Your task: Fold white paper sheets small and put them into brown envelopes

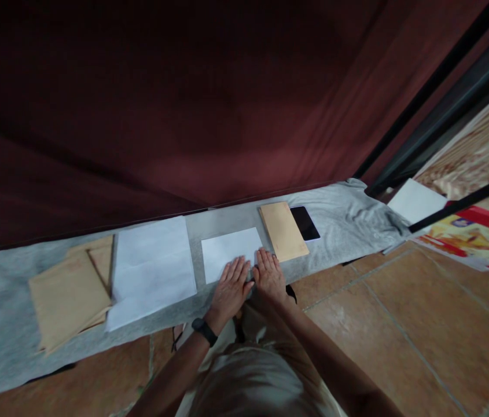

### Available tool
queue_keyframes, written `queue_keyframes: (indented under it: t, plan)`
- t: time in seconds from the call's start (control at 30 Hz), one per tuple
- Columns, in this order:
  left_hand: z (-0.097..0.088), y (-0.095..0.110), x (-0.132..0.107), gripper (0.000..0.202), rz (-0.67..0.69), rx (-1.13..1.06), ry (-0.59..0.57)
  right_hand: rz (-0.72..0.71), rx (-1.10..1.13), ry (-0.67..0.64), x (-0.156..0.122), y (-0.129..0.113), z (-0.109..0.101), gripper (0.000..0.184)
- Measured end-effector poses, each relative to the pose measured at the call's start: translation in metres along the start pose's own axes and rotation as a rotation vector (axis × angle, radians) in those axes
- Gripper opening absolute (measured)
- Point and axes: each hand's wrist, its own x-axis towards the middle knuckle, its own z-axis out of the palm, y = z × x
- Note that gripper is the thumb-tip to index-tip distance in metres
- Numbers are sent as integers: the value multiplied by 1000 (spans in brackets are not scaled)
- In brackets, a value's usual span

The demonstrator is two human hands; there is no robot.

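Observation:
A white sheet of paper (227,246), about half the size of the large sheets, lies in front of me on the grey cloth. My left hand (230,285) rests flat on its near edge, fingers stretched out, a dark band on the wrist. Beside it my right hand (269,277) lies flat too, fingers out over the sheet's near right corner. Just right of the sheet is a small stack of brown envelopes (284,230). To the left lies a stack of large white paper (153,269), and past it a loose pile of brown envelopes (70,295).
A dark-screened phone or tablet (305,223) lies partly beneath the right envelope stack. Grey cloth (344,214) covers the narrow table. A dark red curtain (209,116) hangs behind it. Black bars (435,87) and a colourful printed box (474,234) stand at the right, above the tiled floor (383,324).

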Motion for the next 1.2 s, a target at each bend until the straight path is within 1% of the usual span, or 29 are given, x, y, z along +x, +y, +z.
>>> queue_keyframes:
  t: [0.13, 0.2, 0.4, 0.7, 0.93, 1.2]
  plan:
    - [-3, -1, -7, 60, 15, 8, -4, -139, 41, -70, -8, 0, -12, 47]
    - [-3, 0, -10, 63, 26, 9, -7, -177, 58, -93, -13, -1, -17, 48]
    - [-4, 1, -15, 64, 24, 13, -7, -165, 50, -111, -19, -3, -26, 52]
    - [-2, -1, -26, 68, -29, 5, 19, -118, 28, -79, -26, 1, -23, 56]
    - [1, -8, -37, 70, -69, 32, 38, -103, 39, -61, -33, 6, -20, 57]
    - [2, -18, -52, 72, -128, 44, 59, -85, 8, -54, -36, 9, -23, 58]
